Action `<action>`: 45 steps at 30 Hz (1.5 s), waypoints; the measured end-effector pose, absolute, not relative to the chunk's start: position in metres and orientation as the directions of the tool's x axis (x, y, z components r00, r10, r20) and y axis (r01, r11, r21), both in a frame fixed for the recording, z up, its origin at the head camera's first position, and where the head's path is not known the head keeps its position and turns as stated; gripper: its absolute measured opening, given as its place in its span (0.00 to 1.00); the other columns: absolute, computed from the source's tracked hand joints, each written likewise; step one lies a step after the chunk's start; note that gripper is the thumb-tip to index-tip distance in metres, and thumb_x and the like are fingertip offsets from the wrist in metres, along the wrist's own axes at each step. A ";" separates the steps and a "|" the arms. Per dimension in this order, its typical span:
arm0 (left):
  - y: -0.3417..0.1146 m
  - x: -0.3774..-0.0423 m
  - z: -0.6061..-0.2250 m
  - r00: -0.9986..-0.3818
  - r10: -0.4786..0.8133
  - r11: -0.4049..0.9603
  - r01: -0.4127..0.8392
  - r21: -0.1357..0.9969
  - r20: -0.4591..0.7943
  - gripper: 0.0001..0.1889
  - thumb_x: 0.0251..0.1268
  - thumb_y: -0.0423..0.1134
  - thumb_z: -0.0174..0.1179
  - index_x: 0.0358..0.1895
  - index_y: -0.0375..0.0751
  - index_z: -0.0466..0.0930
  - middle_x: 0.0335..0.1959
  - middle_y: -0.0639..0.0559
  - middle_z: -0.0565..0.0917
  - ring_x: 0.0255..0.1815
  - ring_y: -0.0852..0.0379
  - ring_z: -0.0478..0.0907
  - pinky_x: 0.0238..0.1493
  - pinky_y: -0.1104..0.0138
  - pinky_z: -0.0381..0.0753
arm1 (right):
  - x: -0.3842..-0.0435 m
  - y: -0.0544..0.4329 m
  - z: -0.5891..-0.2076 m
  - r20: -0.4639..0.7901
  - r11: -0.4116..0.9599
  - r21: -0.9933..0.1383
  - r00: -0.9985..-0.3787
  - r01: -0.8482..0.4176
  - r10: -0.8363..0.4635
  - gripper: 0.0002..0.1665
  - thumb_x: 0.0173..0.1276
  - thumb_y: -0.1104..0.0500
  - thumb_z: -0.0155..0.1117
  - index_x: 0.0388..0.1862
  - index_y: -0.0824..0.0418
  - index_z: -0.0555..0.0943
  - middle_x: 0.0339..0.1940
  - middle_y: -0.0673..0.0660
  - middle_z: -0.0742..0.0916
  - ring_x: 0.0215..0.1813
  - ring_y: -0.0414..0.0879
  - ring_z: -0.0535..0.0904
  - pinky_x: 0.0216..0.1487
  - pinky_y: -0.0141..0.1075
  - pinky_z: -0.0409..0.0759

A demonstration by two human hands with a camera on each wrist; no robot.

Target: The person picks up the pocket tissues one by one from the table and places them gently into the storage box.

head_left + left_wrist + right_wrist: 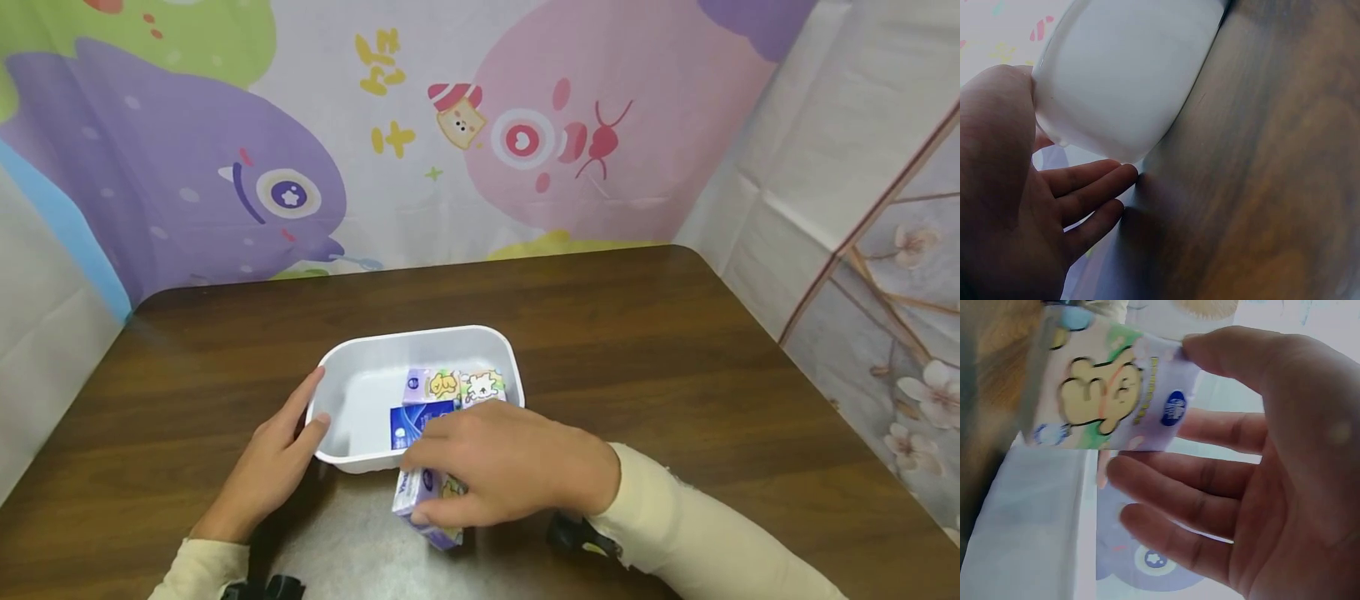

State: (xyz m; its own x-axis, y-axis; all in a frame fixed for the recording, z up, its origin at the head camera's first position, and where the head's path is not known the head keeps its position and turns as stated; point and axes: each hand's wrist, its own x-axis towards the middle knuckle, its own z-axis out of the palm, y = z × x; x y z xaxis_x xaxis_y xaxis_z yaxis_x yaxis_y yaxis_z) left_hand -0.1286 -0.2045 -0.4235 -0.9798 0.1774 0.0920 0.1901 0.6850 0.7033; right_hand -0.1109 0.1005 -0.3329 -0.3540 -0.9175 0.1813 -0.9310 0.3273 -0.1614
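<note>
My right hand point(510, 458) pinches a purple tissue pack point(1107, 390) with a yellow cartoon puppy between thumb and fingers. The pack is at the near side of a white plastic basin point(412, 337). Inside the basin's right half lie a blue tissue pack point(405, 425), partly covered by my right hand, a purple puppy pack point(431, 386) and a pack with a white cartoon animal point(483, 386). My left hand point(266, 458) rests at the basin's left end, thumb and index fingertip at the rim. Its other fingers extend below the basin's wall point(1122, 75) in the left wrist view.
The basin stands on a dark brown wooden table point(600, 325). A cartoon-printed cloth point(420, 192) hangs behind the table's far edge, and a flower-patterned panel point(885, 350) stands along the right. Light glares off the table point(345, 533) in front of the basin.
</note>
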 end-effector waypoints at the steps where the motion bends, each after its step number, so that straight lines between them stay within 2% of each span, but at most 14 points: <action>1: -0.205 -0.128 -0.424 -0.980 0.178 0.684 0.192 0.704 0.094 0.32 0.80 0.50 0.47 0.82 0.61 0.48 0.78 0.40 0.60 0.74 0.37 0.61 0.66 0.38 0.63 | -0.111 0.101 -0.333 0.194 0.331 -0.165 -0.359 -0.929 -0.913 0.24 0.72 0.37 0.59 0.55 0.50 0.83 0.41 0.41 0.83 0.40 0.31 0.74 0.39 0.28 0.76; 9: -0.205 -0.129 -0.424 -0.978 0.182 0.687 0.198 0.700 0.099 0.32 0.81 0.50 0.46 0.82 0.60 0.48 0.77 0.39 0.60 0.74 0.37 0.61 0.66 0.39 0.63 | -0.115 0.100 -0.335 0.281 0.332 -0.163 -0.366 -0.929 -0.887 0.23 0.71 0.37 0.61 0.52 0.50 0.84 0.41 0.41 0.85 0.41 0.30 0.76 0.42 0.28 0.77; 22: -0.205 -0.128 -0.424 -0.977 0.181 0.680 0.208 0.703 0.114 0.32 0.80 0.48 0.47 0.82 0.59 0.49 0.76 0.38 0.62 0.73 0.36 0.62 0.65 0.39 0.64 | -0.127 0.101 -0.344 0.458 0.324 -0.126 -0.344 -0.938 -0.819 0.19 0.67 0.40 0.67 0.46 0.51 0.85 0.33 0.41 0.82 0.35 0.32 0.73 0.37 0.28 0.74; 28: -0.204 -0.127 -0.425 -0.976 0.180 0.672 0.211 0.710 0.120 0.32 0.80 0.48 0.47 0.82 0.58 0.49 0.76 0.38 0.62 0.73 0.38 0.62 0.65 0.40 0.64 | -0.133 0.100 -0.346 0.518 0.337 -0.100 -0.338 -0.936 -0.786 0.21 0.66 0.39 0.68 0.46 0.53 0.85 0.36 0.42 0.84 0.36 0.32 0.74 0.39 0.27 0.76; 45: -0.204 -0.127 -0.425 -0.979 0.173 0.673 0.200 0.712 0.111 0.32 0.80 0.49 0.47 0.82 0.60 0.49 0.76 0.39 0.62 0.73 0.38 0.62 0.65 0.40 0.64 | -0.134 0.103 -0.342 0.550 0.340 -0.158 -0.368 -0.927 -0.749 0.21 0.65 0.40 0.70 0.44 0.55 0.84 0.36 0.43 0.85 0.34 0.33 0.77 0.38 0.25 0.75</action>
State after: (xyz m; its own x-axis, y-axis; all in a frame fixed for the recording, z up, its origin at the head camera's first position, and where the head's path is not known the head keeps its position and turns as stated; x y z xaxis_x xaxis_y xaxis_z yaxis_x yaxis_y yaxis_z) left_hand -0.1274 -0.2037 -0.4252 -0.9786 0.1731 0.1112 0.1999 0.6730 0.7121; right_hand -0.1339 0.1034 -0.3424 -0.3683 -0.7494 0.5501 -0.9272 0.3398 -0.1578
